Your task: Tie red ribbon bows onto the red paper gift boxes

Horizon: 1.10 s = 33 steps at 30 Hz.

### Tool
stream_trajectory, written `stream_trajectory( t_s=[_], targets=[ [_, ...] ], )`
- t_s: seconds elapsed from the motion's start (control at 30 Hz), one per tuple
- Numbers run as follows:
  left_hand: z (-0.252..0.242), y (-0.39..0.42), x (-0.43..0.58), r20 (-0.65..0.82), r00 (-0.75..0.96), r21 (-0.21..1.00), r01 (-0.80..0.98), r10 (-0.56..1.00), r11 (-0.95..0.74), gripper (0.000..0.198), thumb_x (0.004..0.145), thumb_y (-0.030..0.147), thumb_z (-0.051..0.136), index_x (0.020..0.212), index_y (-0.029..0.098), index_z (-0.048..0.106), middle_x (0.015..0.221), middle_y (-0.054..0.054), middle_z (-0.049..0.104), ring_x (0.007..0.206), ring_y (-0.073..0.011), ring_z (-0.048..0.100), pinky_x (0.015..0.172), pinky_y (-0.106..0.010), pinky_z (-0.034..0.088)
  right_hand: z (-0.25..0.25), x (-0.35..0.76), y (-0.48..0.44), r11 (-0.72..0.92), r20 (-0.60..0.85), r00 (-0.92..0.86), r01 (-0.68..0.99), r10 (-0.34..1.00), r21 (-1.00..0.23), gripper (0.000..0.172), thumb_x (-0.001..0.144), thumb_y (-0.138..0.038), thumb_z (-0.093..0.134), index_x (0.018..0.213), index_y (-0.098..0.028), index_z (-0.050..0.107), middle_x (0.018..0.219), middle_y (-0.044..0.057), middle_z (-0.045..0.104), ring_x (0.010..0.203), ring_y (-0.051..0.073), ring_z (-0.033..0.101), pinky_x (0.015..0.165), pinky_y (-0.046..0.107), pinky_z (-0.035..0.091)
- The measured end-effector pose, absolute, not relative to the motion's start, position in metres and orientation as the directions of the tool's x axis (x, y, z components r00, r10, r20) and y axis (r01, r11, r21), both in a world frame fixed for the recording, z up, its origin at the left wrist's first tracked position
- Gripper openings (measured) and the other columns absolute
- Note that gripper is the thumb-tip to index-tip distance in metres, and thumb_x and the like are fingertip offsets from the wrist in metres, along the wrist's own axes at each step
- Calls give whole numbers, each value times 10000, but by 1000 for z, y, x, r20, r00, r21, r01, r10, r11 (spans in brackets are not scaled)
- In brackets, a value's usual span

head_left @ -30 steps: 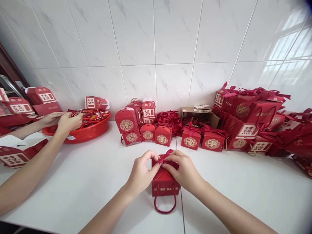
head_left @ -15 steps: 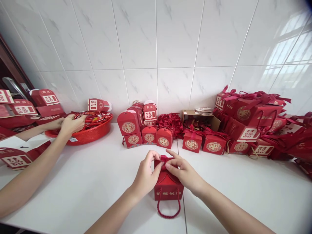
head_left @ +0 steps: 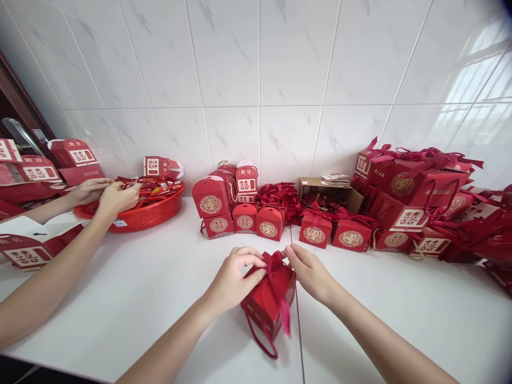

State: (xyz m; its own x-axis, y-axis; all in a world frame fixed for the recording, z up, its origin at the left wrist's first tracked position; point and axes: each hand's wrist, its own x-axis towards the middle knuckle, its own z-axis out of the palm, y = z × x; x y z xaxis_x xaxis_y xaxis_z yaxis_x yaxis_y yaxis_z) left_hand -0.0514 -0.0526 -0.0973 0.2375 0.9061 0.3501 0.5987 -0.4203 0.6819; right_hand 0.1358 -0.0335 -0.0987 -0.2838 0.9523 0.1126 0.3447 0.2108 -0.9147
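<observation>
A red gift box (head_left: 262, 301) with a rope handle hanging at its front stands turned at an angle on the white table. A dark pink ribbon (head_left: 281, 298) lies over its top, one tail trailing down the front. My left hand (head_left: 236, 280) pinches the ribbon at the middle of the lid, its fingers over the box's left side. At the upper right of the box, my right hand (head_left: 312, 272) has thumb and forefinger closed on a loop of the same ribbon.
Another person's hands (head_left: 118, 198) are over a red basket (head_left: 148, 216) of wrapped packets at the left. Red boxes (head_left: 218, 224) line the wall, beside a ribbon heap (head_left: 280, 200) and an open carton (head_left: 356, 200). More boxes (head_left: 404, 218) are stacked at the right.
The box has turned, so its front now faces lower left. A ribbon tail now hangs over it. My right hand has moved away from my left, toward the box's right side.
</observation>
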Motion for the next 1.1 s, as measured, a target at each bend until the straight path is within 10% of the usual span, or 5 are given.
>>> stream_trajectory(
  t_s=[0.3,0.57,0.73,1.1],
  targets=[
    [-84,-60,-57,350,350,657,569,869,-494,194,787,152,553,889,227,700,910,-26,674,894,-167,609,833,-298,486,-79,153,-45,321,31,-411,660,911,-680,140,812,-225,467,717,-176,558,660,16,633,525,104,512,489,213,350],
    [-84,-59,-61,331,342,702,534,880,-472,123,770,154,576,806,205,683,851,-19,665,809,-152,620,770,-269,487,-64,154,-66,132,-295,-558,601,776,-789,418,824,-545,458,633,-176,504,481,0,554,414,116,529,425,211,370],
    [-77,-59,-66,274,378,692,561,884,-454,110,769,168,581,797,208,681,875,-17,657,843,-156,612,799,-272,474,-75,149,-53,226,-38,-381,622,924,-750,480,792,-639,453,684,-175,516,615,24,588,519,120,520,472,228,377],
    [-56,-56,-66,238,480,494,689,844,-531,119,769,159,583,774,223,683,784,18,667,787,-145,588,809,-285,421,-81,146,-43,513,244,-570,377,785,-771,45,820,-223,554,819,-185,579,719,-7,593,622,101,537,559,204,419]
  ],
)
